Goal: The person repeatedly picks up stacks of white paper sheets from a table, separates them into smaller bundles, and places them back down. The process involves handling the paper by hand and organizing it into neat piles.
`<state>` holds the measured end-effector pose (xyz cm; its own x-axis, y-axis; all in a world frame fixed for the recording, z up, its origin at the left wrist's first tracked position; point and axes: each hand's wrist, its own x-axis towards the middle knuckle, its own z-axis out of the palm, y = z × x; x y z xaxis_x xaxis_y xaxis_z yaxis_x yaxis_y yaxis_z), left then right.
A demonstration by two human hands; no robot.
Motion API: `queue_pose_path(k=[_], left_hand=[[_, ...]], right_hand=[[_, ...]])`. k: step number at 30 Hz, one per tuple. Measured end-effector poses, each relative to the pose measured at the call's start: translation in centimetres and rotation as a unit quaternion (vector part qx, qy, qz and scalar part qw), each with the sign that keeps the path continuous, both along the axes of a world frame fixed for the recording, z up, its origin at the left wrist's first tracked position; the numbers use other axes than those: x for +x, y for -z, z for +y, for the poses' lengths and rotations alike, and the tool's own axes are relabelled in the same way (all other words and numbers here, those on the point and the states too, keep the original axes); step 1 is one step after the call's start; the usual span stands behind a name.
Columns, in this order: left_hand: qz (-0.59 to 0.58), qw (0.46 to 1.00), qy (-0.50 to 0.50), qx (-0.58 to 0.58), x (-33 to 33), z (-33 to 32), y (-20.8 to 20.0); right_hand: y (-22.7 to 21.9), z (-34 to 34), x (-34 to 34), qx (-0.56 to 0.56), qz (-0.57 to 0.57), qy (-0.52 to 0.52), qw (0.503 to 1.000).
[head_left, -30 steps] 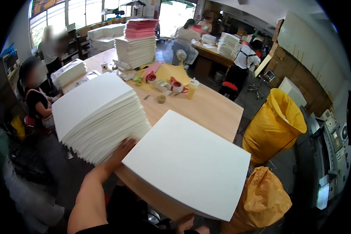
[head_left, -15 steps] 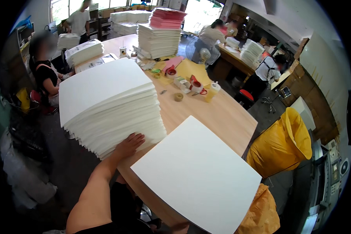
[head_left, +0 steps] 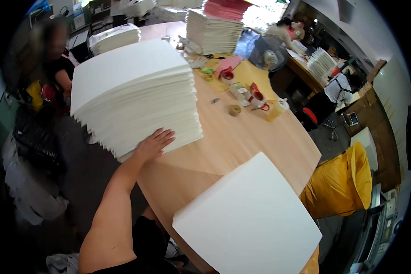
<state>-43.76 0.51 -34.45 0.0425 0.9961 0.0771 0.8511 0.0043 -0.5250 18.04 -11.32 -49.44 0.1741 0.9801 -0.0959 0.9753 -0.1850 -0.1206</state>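
A tall stack of large white sheets [head_left: 141,105] stands on the left side of the wooden table, its edges slightly uneven. My left hand [head_left: 156,144] lies against the stack's near side, low down, with its fingers stretched out and nothing gripped. A second, lower stack of white sheets [head_left: 253,219] sits at the table's near edge, reaching to the bottom of the picture. Bare table lies between the two stacks. My right hand does not show.
On the wooden table [head_left: 278,157] beyond lie tape rolls [head_left: 234,110], a red tape dispenser [head_left: 227,76] and a bottle of yellowish liquid [head_left: 278,110]. Farther back is a white and pink stack [head_left: 214,29]. A yellow bag [head_left: 338,182] stands right; a co-worker [head_left: 59,64] sits left.
The gap between the two stacks has widened. My right hand, partly seen at the bottom by the lower stack, has left the picture. My left hand stays against the tall stack; the view has shifted.
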Motion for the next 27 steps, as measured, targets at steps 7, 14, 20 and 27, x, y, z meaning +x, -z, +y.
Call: queue_pose_path(k=[7, 14, 20, 27], left_hand=[[-0.022, 1.000, -0.006, 0.004, -9.6, 1.5, 0.4], [-0.067, 0.997, 0.010, 0.022, -18.1, 2.4, 0.7], [-0.062, 0.997, 0.023, 0.046, -21.1, 3.0, -0.2], [-0.028, 0.999, -0.043, -0.005, -19.7, 3.6, 0.1]], right_hand=[[1.3, 0.3, 0.8, -0.001, -0.050, -0.034, 0.998], [2.4, -0.8, 1.8, -0.013, -0.086, -0.039, 0.995], [3.1, -2.6, 2.3, -0.021, -0.099, -0.022, 0.995], [3.9, -5.2, 3.7, -0.018, -0.101, 0.004, 0.995]])
